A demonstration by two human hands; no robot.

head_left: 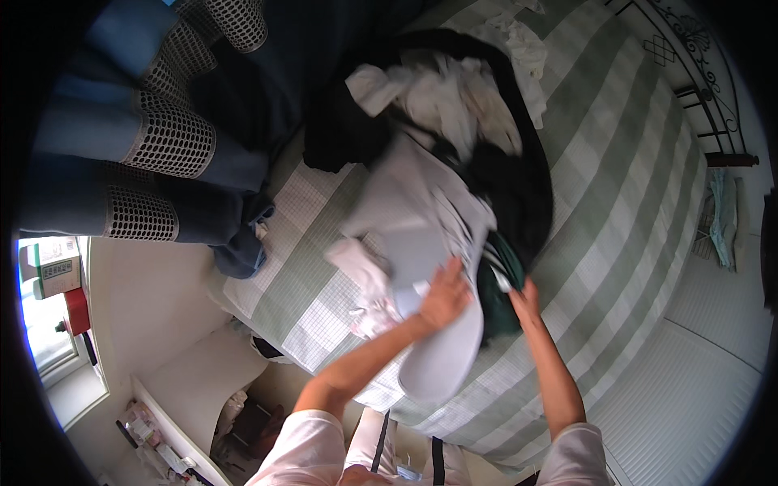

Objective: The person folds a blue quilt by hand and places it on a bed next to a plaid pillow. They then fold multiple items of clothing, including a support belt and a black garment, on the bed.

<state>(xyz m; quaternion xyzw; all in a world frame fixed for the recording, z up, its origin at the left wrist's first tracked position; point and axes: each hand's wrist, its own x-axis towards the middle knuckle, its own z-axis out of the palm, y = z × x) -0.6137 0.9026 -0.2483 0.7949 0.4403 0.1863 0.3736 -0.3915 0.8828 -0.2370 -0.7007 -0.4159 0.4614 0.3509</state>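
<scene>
A light grey garment is spread over the bed and blurred by motion. My left hand rests on it, and the blur hides whether the fingers grip the cloth. At the right, my right hand pinches the edge of a dark green garment with a white stripe. Beyond lies a heap of black clothing with white and cream clothes on top. A pale pink garment lies to the left, partly under the grey one.
The bed has a green-and-white checked cover. Blue curtains with mesh bands hang at its left. Boxes stand on a windowsill, one bearing writing. A white shelf holds small items at lower left. A black metal headboard stands at upper right.
</scene>
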